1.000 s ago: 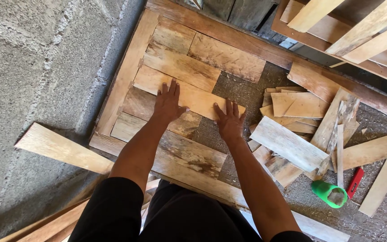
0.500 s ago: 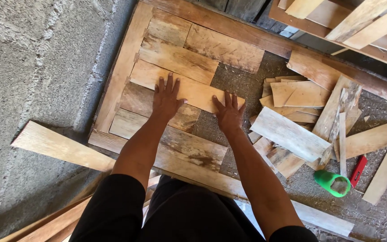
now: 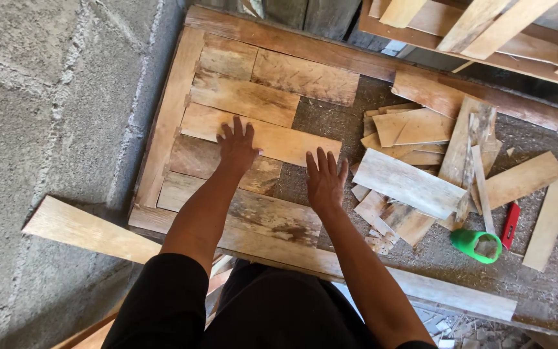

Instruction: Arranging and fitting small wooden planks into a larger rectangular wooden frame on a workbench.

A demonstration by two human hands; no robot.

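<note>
My left hand lies flat, fingers spread, on a pale wooden plank that sits among several planks laid side by side inside a wooden frame. My right hand presses flat at the right end of the same plank, partly over the bare dusty board beneath. Neither hand grips anything. A darker plank lies just below my left hand and a stained plank runs under my forearms.
A heap of loose plank offcuts lies right of my right hand. A green cup-like container and a red tool sit beyond it. A long pale board leans at lower left. Concrete block wall on the left; stacked lumber top right.
Both hands stay flat on the same plank. The view has shifted slightly, and the hands have slid a little along the plank.
</note>
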